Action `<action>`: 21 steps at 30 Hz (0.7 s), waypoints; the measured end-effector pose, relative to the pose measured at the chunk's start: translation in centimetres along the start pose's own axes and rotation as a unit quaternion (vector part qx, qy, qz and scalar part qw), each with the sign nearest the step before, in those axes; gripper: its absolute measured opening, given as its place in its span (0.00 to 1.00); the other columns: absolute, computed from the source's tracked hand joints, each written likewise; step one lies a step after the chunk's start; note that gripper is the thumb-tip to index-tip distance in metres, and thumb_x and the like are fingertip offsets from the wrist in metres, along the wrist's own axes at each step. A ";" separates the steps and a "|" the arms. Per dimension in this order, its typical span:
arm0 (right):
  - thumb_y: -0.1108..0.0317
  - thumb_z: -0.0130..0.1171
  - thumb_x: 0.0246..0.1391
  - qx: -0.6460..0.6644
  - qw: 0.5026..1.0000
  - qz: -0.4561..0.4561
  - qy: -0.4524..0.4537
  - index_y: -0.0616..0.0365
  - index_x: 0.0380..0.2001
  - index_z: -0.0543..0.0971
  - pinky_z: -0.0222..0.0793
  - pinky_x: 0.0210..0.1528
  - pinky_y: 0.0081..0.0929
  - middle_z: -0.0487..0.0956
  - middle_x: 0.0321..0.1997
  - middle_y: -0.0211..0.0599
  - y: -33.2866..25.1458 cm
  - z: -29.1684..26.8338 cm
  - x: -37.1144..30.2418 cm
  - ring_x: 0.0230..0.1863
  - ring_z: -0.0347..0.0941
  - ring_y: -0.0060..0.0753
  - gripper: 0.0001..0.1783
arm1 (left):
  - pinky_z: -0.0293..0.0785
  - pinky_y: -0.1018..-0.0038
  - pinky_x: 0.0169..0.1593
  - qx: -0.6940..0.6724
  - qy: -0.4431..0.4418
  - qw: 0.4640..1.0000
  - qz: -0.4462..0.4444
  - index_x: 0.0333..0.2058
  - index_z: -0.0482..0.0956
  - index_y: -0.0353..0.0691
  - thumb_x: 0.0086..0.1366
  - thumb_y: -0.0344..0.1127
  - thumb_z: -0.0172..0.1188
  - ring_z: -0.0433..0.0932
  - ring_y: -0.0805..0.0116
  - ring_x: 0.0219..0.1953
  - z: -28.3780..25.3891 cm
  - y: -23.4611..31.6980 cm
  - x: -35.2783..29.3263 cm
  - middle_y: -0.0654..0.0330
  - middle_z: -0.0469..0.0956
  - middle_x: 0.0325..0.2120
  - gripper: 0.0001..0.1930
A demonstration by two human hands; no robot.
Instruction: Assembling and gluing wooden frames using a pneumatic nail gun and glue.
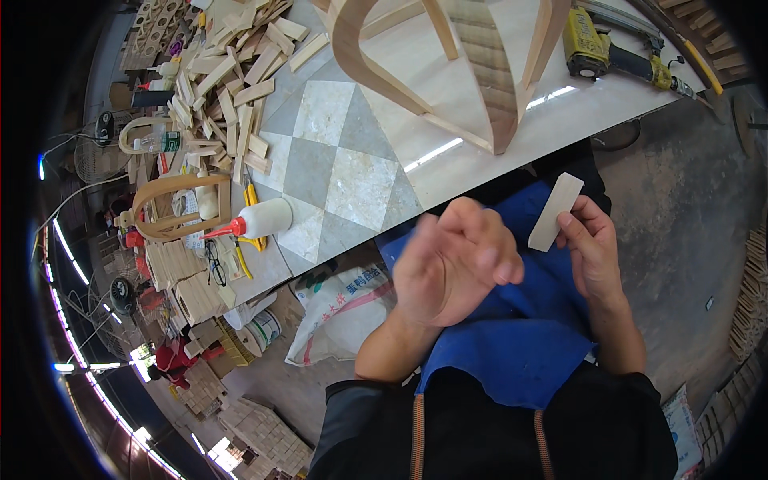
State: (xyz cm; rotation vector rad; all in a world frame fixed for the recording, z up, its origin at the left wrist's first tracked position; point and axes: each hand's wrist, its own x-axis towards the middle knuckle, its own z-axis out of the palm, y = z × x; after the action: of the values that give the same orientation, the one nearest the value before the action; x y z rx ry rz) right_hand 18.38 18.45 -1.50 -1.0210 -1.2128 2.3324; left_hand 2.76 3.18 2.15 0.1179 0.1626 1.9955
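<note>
My right hand (592, 248) pinches a short, pale wooden slat (556, 212) with angled ends between thumb and fingers, over my lap. Left of it, my left hand (456, 264) is raised with the palm showing. Its fingers are loosely curled, apart and slightly blurred, and nothing shows in them. Beyond both hands, a curved wooden frame (490, 76) stands on the table (432, 180), its upper part cut off by the view's edge. Neither hand touches it. A blue apron (512, 352) lies beneath my hands.
A yellow and black nail gun (586, 44) lies at the table's far right. To the left are a white glue bottle (268, 218) with a red tip, a yellow-handled tool (253, 200), a heap of wooden blocks (232, 96) and a smaller wooden frame (148, 210). A white sack (336, 316) sits below.
</note>
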 end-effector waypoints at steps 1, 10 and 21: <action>0.70 0.63 0.67 -0.001 1.000 -0.005 0.006 0.65 0.52 0.81 0.66 0.42 0.13 0.81 0.41 0.33 -0.1 -0.1 0.0 0.37 0.69 0.16 0.14 | 0.76 0.59 0.50 0.073 0.010 0.997 0.025 0.50 0.74 0.44 0.82 0.66 0.26 0.78 0.56 0.40 -0.3 -0.2 0.1 0.56 0.76 0.34 0.34; 0.72 0.63 0.67 0.007 1.000 -0.005 -0.012 0.65 0.51 0.81 0.65 0.39 0.11 0.81 0.39 0.32 -0.2 -0.4 0.6 0.34 0.69 0.15 0.13 | 0.69 0.60 0.63 0.779 0.134 0.524 0.317 0.59 0.72 0.33 0.68 0.37 0.67 0.74 0.51 0.52 -1.3 -0.4 3.0 0.50 0.78 0.51 0.25; 0.73 0.63 0.66 0.030 0.999 -0.022 0.007 0.64 0.51 0.81 0.65 0.39 0.11 0.80 0.39 0.31 -0.9 -1.1 -0.6 0.34 0.69 0.15 0.13 | 0.64 0.54 0.69 0.925 0.008 0.351 0.147 0.52 0.76 0.41 0.58 0.26 0.69 0.67 0.44 0.71 -5.5 3.4 6.7 0.49 0.75 0.58 0.23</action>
State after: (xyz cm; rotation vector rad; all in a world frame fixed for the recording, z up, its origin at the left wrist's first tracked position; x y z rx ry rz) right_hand 19.53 19.27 -0.90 -0.9809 -1.1421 2.3095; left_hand -3.91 7.59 -2.66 1.6090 2.4719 0.9640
